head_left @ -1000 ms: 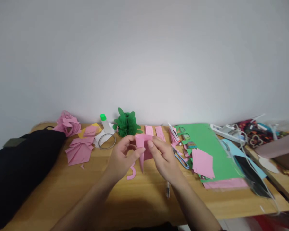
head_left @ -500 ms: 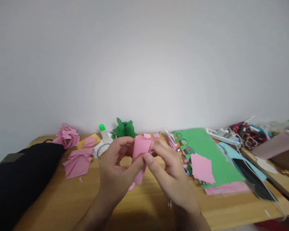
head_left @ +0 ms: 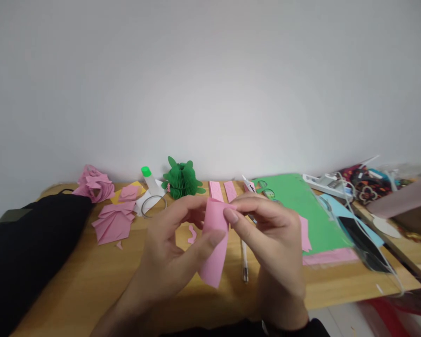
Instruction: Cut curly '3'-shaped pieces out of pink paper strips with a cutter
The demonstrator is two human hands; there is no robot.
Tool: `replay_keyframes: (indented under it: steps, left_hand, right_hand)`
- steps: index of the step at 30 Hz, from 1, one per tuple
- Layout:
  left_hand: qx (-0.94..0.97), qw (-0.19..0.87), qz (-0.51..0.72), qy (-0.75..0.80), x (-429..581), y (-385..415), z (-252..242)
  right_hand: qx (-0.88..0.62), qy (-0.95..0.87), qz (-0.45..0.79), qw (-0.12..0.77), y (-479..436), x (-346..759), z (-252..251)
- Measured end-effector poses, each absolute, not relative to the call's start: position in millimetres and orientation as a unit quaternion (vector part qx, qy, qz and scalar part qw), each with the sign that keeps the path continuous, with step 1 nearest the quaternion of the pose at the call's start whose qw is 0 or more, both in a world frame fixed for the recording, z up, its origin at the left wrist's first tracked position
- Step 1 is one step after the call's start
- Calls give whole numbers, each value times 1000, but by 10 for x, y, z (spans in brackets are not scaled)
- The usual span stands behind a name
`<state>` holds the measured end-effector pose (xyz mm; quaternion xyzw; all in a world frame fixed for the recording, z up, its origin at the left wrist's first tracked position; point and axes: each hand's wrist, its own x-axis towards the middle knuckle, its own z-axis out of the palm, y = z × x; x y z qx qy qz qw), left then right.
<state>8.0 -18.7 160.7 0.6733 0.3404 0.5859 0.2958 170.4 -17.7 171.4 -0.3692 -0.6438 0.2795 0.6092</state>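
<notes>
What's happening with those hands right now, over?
Left hand and right hand: both holding pink paper. Paper curved, raised above wooden table. Pen-like stick lying below; nothing visibly blocking the paper.

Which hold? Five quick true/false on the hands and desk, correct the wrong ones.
1. The right hand pinches the pink paper near its top. True.
2. The thumb of the left hand is behind that paper. False: it is in front.
3. The glue stick has a red cap. False: its cap is green.
4. A green honeycomb shape is left of the green sheet. True.
5. The ring lies on that sheet. False: it lies near the glue stick.
</notes>
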Motion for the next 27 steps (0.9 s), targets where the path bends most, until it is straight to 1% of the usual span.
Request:
replay_keyframes:
  steps: [7,14,27]
  left_hand:
    - [640,349,572,376,78,-196,1632]
    - [638,361,566,376,84,-205,1636]
    - [640,388,553,365,73,-205,1653]
  right_hand:
    - [-371,-656,263,602,-193,1693,1728]
    - [-376,-656,255,602,-193,1686,1735]
    - [-369,-643,314,593,-189,1701,1749]
